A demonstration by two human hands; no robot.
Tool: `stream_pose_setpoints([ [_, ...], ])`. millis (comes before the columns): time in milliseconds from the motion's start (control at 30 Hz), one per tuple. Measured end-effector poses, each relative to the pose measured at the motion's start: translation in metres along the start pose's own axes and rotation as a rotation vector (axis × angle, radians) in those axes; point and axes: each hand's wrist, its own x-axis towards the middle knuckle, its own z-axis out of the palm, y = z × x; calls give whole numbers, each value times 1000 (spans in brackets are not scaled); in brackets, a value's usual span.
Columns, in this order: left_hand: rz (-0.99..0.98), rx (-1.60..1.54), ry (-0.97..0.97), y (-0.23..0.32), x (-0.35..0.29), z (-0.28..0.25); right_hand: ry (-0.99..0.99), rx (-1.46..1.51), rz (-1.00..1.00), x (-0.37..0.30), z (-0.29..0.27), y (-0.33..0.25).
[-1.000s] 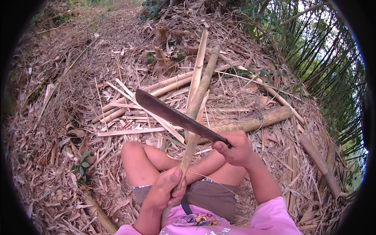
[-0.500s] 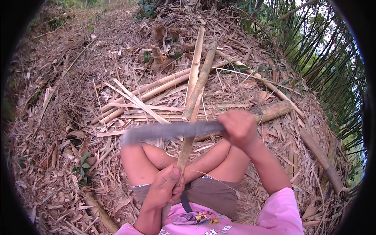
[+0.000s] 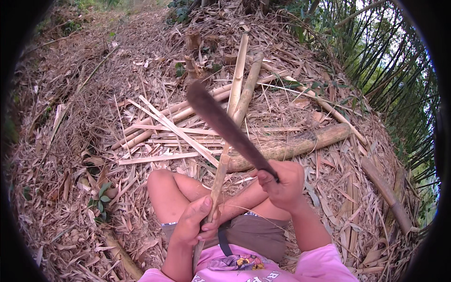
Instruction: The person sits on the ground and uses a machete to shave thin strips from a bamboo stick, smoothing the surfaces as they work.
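Note:
My left hand (image 3: 196,222) is closed round a narrow length of split bamboo (image 3: 217,184), which slants up and away from my lap. Its far part passes behind the blade, so I cannot tell whether it joins the pale split bamboo strip (image 3: 240,56) beyond. In my right hand (image 3: 285,186) is a machete (image 3: 224,123) with a long dark blade, gripped by its handle. The blade points up and to the left, crossing over the bamboo in the view. A round bamboo pole (image 3: 249,84) lies just behind it.
A thick bamboo log (image 3: 293,144) lies in front of my crossed legs (image 3: 164,195). Several pale split strips (image 3: 176,129) are heaped to its left. Cut stumps (image 3: 191,66) stand farther off, with dry leaves around. Another pole (image 3: 386,192) lies at right, near standing bamboo (image 3: 399,80).
The machete has turned from lying crosswise, tip at left, to pointing up and away. My right hand has come slightly nearer my body. My left hand keeps its hold on the bamboo.

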Motion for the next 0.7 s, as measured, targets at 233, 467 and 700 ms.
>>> stream_pose_setpoints([
  [233,-97,-235,-129,-4,5,-8,5,18,164,-29,34,6],
  [467,-138,-381,-233,-9,6,-10,103,213,352,-45,57,1],
  [700,-156,-422,-292,-11,9,-10,185,97,283,-51,64,-4],
])
